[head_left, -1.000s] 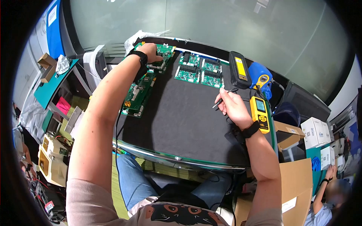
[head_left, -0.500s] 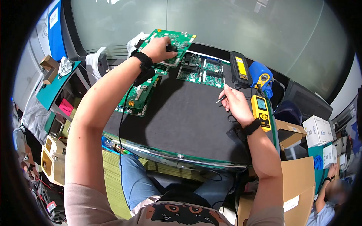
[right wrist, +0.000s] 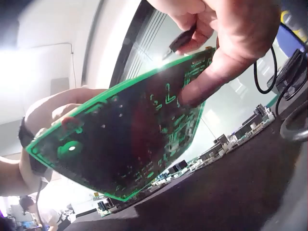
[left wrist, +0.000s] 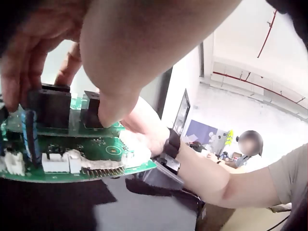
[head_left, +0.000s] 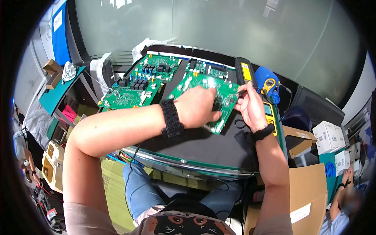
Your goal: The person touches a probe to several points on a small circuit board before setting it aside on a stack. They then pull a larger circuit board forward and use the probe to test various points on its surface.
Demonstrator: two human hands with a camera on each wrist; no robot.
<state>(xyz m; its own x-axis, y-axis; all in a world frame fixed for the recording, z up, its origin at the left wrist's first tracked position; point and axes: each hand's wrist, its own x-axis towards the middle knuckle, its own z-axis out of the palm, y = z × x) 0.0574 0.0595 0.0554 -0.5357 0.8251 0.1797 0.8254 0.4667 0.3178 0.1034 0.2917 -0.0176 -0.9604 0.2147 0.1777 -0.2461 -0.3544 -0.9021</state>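
Observation:
A large green circuit board (head_left: pixel 225 88) is held above the dark mat, tilted. My left hand (head_left: pixel 195 106) grips it from above; in the left wrist view the fingers of my left hand (left wrist: pixel 43 48) are round black blocks (left wrist: pixel 54 108) on the board (left wrist: pixel 115 149). At the board's right edge, my right hand (head_left: pixel 252 107) holds a thin dark tool (head_left: pixel 242 93). The right wrist view shows the board's underside (right wrist: pixel 120 130), a finger of my right hand (right wrist: pixel 231 43) against it and the tool (right wrist: pixel 183 39) between other fingers.
More large boards (head_left: pixel 127 96) lie at the left of the mat (head_left: pixel 196 150); small boards (head_left: pixel 217 71) lie behind the held one. A black case (head_left: pixel 244 70), a blue device (head_left: pixel 266 78) and a yellow meter (head_left: pixel 268 109) stand at the right.
My left hand has lifted the large board from the back left and brought it right and nearer. The right hand, still with the tool, now meets the board's edge.

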